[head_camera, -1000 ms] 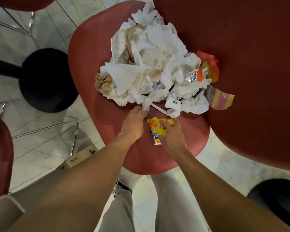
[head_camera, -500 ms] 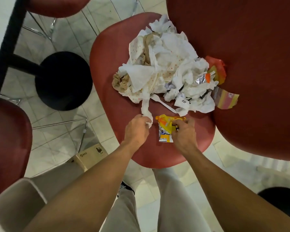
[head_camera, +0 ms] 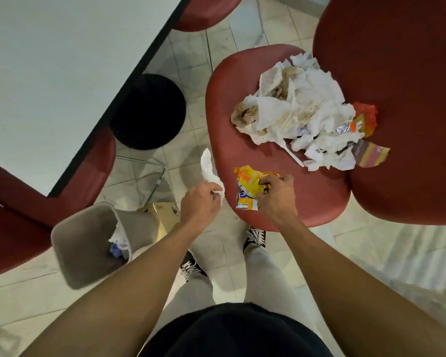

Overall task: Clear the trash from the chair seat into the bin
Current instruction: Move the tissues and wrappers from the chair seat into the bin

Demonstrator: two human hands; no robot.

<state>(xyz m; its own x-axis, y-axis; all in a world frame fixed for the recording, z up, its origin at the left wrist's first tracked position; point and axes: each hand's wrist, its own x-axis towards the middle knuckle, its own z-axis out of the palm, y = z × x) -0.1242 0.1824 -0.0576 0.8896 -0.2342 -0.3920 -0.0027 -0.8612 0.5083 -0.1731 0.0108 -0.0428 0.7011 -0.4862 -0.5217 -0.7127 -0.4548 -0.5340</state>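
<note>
A heap of crumpled white napkins and wrappers [head_camera: 304,117] lies on the red chair seat [head_camera: 227,104], with a white plastic fork [head_camera: 291,153] at its near edge. My left hand [head_camera: 200,202] is shut on a white tissue [head_camera: 207,167], held just off the seat's left edge above the floor. My right hand [head_camera: 276,195] grips a yellow snack wrapper [head_camera: 247,186] over the seat's front. The grey bin [head_camera: 70,243] stands on the floor at lower left, with some trash inside.
A white table [head_camera: 57,68] with a black round base [head_camera: 150,112] fills the upper left. More red chairs [head_camera: 397,99] stand right and left. A small cardboard box [head_camera: 165,215] lies by the bin. My legs and shoes are below.
My left hand pulled a tissue out of the pile and carried it left off the seat. My right hand lifted the yellow wrapper. The view swung left, revealing bin and table.
</note>
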